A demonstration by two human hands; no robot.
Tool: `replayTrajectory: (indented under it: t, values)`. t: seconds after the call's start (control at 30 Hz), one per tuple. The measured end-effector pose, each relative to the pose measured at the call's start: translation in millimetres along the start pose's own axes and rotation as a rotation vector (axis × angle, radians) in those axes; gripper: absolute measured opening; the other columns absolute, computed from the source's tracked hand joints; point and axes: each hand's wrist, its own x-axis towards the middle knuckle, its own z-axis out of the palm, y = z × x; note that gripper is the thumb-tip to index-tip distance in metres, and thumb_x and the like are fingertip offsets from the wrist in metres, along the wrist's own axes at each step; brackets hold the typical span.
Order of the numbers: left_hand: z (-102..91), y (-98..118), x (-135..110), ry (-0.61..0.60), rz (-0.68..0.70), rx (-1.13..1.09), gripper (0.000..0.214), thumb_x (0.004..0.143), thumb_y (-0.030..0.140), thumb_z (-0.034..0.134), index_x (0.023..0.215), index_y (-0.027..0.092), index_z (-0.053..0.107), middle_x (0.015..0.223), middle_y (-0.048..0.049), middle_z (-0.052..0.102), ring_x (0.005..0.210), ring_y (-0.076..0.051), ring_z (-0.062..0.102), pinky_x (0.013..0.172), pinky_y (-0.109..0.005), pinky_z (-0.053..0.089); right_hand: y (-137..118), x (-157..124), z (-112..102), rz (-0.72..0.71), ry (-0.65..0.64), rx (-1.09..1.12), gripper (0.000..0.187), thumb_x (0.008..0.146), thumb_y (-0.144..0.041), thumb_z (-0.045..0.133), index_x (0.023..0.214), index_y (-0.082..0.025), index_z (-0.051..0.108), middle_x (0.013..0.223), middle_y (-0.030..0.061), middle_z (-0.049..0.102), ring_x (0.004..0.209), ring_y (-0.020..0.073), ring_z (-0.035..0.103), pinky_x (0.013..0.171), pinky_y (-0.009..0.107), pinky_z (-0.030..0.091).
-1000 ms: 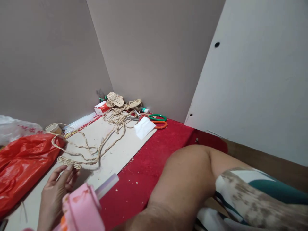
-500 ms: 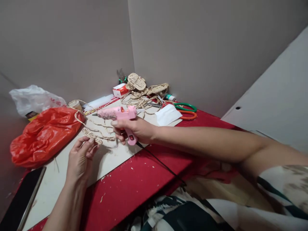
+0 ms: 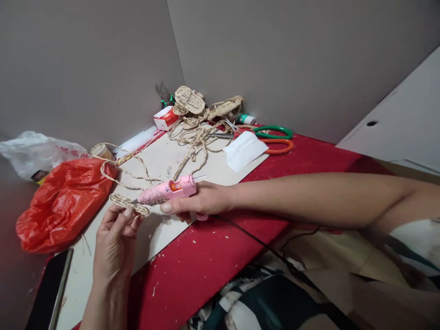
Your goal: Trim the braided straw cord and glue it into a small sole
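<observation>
Care matters here. Right of the red bag [image 3: 58,201], my left hand [image 3: 115,238] pinches the straw braid [image 3: 129,204] by its near edge, over the pale board [image 3: 220,169]. I judge those fingers should keep clear of the nozzle, which should touch only the seam. The pink glue gun [image 3: 168,190] is clasped in my right hand [image 3: 202,201]. The straw braid looks flat, tan and tightly plaited, its tail trailing back.
</observation>
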Motion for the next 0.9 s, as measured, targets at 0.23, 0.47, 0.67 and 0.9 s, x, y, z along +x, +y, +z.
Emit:
replayTrajectory:
  t: [0.23,0.47,0.67,0.9]
  values:
    - [0.6,2.9,-2.0,-0.022,0.035,0.010,0.026,0.058,0.013,0.082,0.077,0.017,0.064,0.083,0.0006,0.065,0.074,-0.011,0.061,0.064,-0.021,0.055,5.1,1.2,-2.3,-0.072,-0.059,-0.059,0.052,0.092,-0.046,0.048,0.138,-0.021,0.047,0.063,-0.0054,0.048,0.051,0.0048,0.047,0.041,0.012,0.036]
    - [3.9,4.0,-3.3,-0.032,0.016,0.015,0.029,0.058,0.014,0.083,0.080,0.016,0.064,0.087,-0.0017,0.067,0.078,-0.012,0.063,0.068,-0.021,0.055,8.9,3.1,0.6,-0.159,-0.022,-0.032,0.047,0.091,-0.041,0.052,0.132,-0.017,0.053,0.064,-0.0047,0.049,0.051,0.0050,0.045,0.045,0.015,0.038]
    - [7.1,2.4,-5.3,-0.024,0.008,0.031,0.031,0.058,0.013,0.083,0.083,0.017,0.064,0.087,-0.0009,0.068,0.076,-0.011,0.064,0.068,-0.021,0.055,9.7,5.1,3.3,-0.221,0.019,-0.005,0.041,0.088,-0.037,0.058,0.121,-0.012,0.059,0.066,-0.0029,0.054,0.057,0.0058,0.046,0.054,0.016,0.040]
    - [5.9,0.7,-4.5,-0.058,0.011,0.061,0.027,0.062,0.013,0.081,0.083,0.018,0.065,0.090,-0.0005,0.070,0.079,-0.011,0.065,0.073,-0.021,0.055,11.8,8.6,1.0,-0.307,0.018,-0.052,0.029,0.088,-0.035,0.057,0.098,-0.009,0.063,0.066,-0.0023,0.055,0.055,0.0058,0.045,0.052,0.017,0.038]
